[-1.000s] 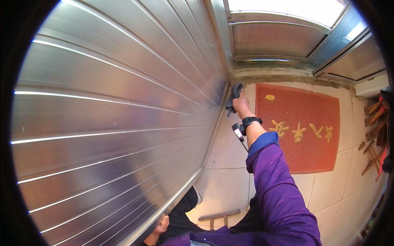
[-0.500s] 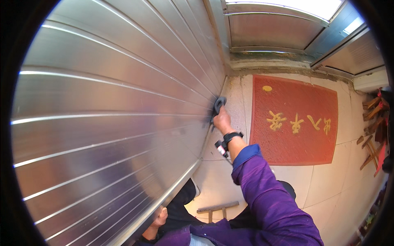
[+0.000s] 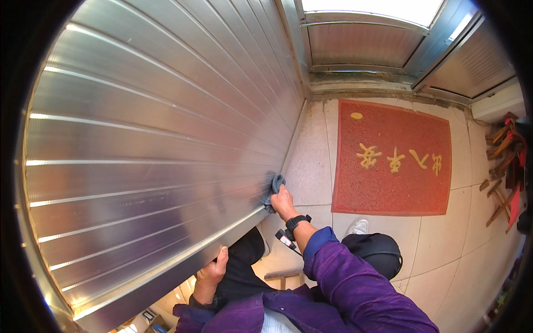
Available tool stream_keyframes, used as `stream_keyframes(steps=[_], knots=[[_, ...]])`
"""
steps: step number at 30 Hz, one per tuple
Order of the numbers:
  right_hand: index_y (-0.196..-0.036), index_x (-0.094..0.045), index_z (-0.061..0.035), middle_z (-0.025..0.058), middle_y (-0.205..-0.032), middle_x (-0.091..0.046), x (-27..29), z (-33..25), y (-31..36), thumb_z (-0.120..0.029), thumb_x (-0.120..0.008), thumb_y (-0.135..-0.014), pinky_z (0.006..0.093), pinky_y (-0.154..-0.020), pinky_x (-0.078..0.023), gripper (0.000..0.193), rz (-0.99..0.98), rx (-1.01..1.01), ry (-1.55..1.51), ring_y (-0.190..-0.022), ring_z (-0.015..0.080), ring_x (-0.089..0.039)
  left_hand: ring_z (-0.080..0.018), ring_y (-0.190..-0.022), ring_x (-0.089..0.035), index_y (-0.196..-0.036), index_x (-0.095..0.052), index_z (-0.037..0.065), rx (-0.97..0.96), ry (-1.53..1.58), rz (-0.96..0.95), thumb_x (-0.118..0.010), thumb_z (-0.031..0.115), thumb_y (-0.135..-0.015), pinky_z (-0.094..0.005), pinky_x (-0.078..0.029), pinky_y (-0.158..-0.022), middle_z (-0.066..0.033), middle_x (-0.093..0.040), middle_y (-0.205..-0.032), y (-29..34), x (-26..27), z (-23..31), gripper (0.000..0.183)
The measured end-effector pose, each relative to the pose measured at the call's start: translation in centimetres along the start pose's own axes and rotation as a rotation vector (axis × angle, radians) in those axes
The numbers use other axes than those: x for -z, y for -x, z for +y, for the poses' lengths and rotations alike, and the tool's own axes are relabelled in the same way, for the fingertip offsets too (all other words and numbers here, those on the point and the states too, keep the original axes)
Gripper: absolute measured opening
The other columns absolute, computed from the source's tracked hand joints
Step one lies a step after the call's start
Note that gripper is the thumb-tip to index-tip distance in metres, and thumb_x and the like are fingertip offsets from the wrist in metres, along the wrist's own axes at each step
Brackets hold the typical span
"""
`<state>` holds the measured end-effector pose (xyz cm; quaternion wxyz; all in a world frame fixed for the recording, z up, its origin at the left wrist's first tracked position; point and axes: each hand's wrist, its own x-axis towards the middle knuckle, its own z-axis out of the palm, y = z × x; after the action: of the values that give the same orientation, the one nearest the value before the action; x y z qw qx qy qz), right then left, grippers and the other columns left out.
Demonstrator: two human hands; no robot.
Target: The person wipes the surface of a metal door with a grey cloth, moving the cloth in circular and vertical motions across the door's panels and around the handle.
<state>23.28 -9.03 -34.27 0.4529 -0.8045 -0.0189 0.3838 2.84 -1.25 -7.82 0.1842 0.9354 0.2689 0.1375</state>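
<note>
A large ribbed metal panel door (image 3: 150,144) fills the left side of the view. My right hand (image 3: 284,202) is closed on a dark blue-grey cloth (image 3: 275,191), pressed against the lower part of the door near its bottom corner. A dark band with a small black device hangs at that wrist. My left hand (image 3: 211,273) grips the near edge frame (image 3: 183,272) of the door, thumb up; its other fingers are partly hidden behind the edge.
A red doormat (image 3: 394,166) with yellow lettering lies on the pale tiled floor (image 3: 438,244). Wooden stools (image 3: 502,161) are stacked at the right wall. A small wooden stool (image 3: 283,273) stands between my legs. Another metal-framed door (image 3: 472,61) is at the far right.
My right hand and the cloth have come nearer to me along the door's lower edge. The near door edge and my left hand now show more fully, and my right shoe has come into view.
</note>
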Motion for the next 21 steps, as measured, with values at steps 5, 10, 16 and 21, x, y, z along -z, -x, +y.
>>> stream_keyframes(steps=[5,10,16,21], knots=[[-0.145,-0.054,-0.0047,0.0321,-0.117,-0.066,2.6,-6.2,1.8,-0.009,-0.053,-0.082,0.0523,-0.099,-0.050,0.063,0.189,0.179,-0.106,-0.112,0.0485,-0.063,-0.0390,-0.098,-0.068,-0.102,-0.075,0.002,0.053,0.048,0.028,-0.077,0.025,-0.091,-0.0487,-0.052,-0.092,-0.0175,-0.073,-0.105,-0.4,0.2,1.2,0.026],[-0.142,-0.055,0.0022,0.0267,-0.108,-0.060,7.6,-15.5,6.2,-0.006,-0.055,-0.080,0.0505,-0.092,-0.051,0.062,0.412,0.577,-0.214,-0.105,0.0457,-0.061,-0.0401,-0.099,-0.067,-0.107,-0.073,-0.001,0.112,0.141,0.074,-0.077,0.023,-0.091,-0.0491,-0.051,-0.094,-0.0203,-0.072,-0.109,-0.9,0.0,1.8,0.029],[-0.138,-0.059,0.0007,0.0242,-0.118,-0.060,12.7,-23.7,15.0,0.005,-0.059,-0.072,0.0473,-0.096,-0.050,0.066,0.394,1.128,-0.362,-0.107,0.0422,-0.060,-0.0404,-0.100,-0.065,-0.109,-0.071,-0.002,-0.094,-0.050,0.066,-0.078,0.020,-0.088,-0.0506,-0.050,-0.093,-0.0198,-0.070,-0.109,-0.7,-0.5,1.3,0.031],[-0.138,-0.062,-0.0016,0.0199,-0.123,-0.062,13.2,-26.1,22.6,0.011,-0.060,-0.070,0.0410,-0.097,-0.051,0.069,0.325,1.324,-0.387,-0.111,0.0375,-0.062,-0.0401,-0.103,-0.065,-0.119,-0.068,0.001,0.033,0.297,0.089,-0.078,0.023,-0.089,-0.0486,-0.049,-0.095,-0.0201,-0.069,-0.114,0.4,-1.4,1.1,0.039]])
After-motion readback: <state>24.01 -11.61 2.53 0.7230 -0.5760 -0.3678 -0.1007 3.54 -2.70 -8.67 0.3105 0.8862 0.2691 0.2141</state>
